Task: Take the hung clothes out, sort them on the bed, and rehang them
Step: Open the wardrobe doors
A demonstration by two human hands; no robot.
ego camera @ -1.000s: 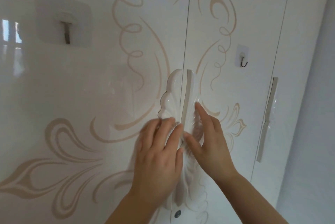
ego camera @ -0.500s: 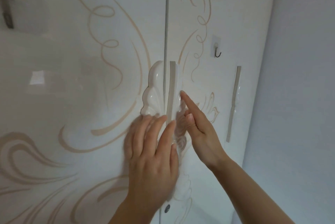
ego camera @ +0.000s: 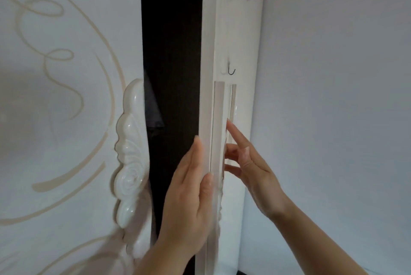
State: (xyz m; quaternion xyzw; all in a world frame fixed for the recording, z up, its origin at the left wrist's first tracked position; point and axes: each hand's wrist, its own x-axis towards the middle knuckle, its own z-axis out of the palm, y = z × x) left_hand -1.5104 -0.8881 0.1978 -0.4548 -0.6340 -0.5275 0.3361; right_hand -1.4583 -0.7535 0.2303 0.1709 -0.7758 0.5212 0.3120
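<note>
The white wardrobe's right door (ego camera: 209, 47) stands swung out toward me, seen edge-on. Behind it the wardrobe interior (ego camera: 172, 41) is dark; a faint grey garment (ego camera: 153, 107) shows just inside, the rest of the clothes hidden. My left hand (ego camera: 189, 199) lies flat with straight fingers against the door's inner face, thumb along its edge. My right hand (ego camera: 249, 163) is on the outer side, fingers hooked on the long door handle (ego camera: 219, 119), index finger stretched up along it.
The left door (ego camera: 66, 96), with beige swirls and a carved white handle (ego camera: 130, 163), stays closed. Small hooks (ego camera: 231, 71) are stuck on the open door's face. A plain wall (ego camera: 333, 96) stands close on the right.
The right door has swung open from closed, exposing the dark interior. Both hands moved right with it, from the central carved handles to the door's edge and long handle.
</note>
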